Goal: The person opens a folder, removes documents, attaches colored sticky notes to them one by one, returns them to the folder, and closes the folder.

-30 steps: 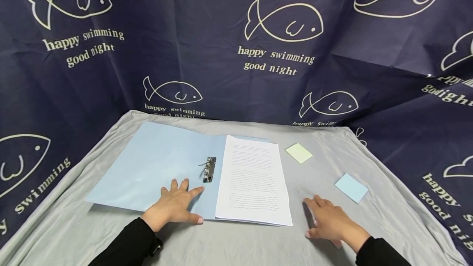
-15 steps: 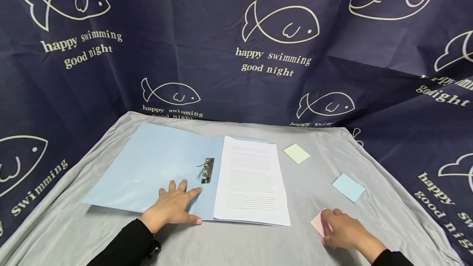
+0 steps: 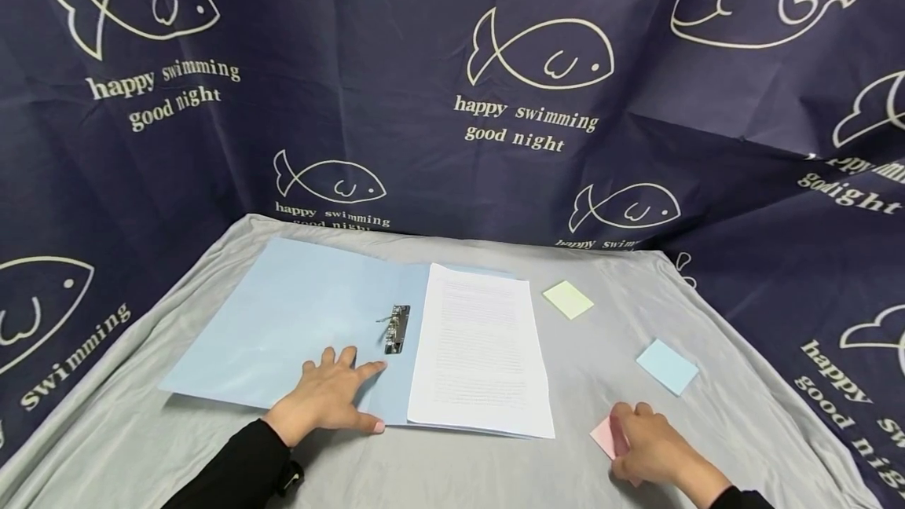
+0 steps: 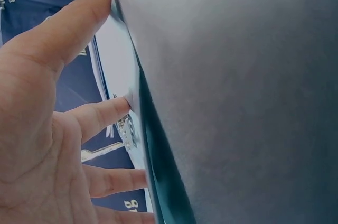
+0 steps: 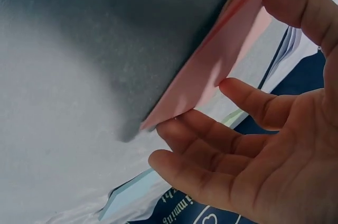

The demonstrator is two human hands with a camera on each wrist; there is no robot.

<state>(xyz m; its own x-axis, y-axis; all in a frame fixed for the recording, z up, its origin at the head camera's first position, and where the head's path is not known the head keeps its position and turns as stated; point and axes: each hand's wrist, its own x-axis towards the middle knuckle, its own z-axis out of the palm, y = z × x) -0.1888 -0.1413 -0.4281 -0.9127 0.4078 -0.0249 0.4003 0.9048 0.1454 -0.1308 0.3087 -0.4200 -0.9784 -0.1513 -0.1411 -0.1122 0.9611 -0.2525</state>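
Note:
My left hand (image 3: 328,395) lies with its fingers spread on the lower inner cover of an open light-blue folder (image 3: 283,313). In the left wrist view its fingertips press on the folder, whose edge stands slightly off the cloth. A metal clip (image 3: 397,330) sits by the folder's spine. A stack of printed paper (image 3: 488,352) covers the right side. At the lower right my right hand (image 3: 654,446) pinches a pink sticky note pad (image 3: 605,437). Seen from the right wrist, thumb and fingers hold opposite edges of the pink pad (image 5: 203,68), and its upper sheets are bent up and fanned.
A yellow-green sticky note pad (image 3: 569,299) lies right of the paper stack. Nearer and further right is a light-blue sticky note pad (image 3: 668,366). Grey cloth (image 3: 495,470) covers the table, and a dark blue fish-print curtain (image 3: 410,100) hangs behind and at both sides.
My right hand has moved slightly right and down, and the pink pad now shows at its fingertips with a sheet raised. The left hand has stayed on the folder.

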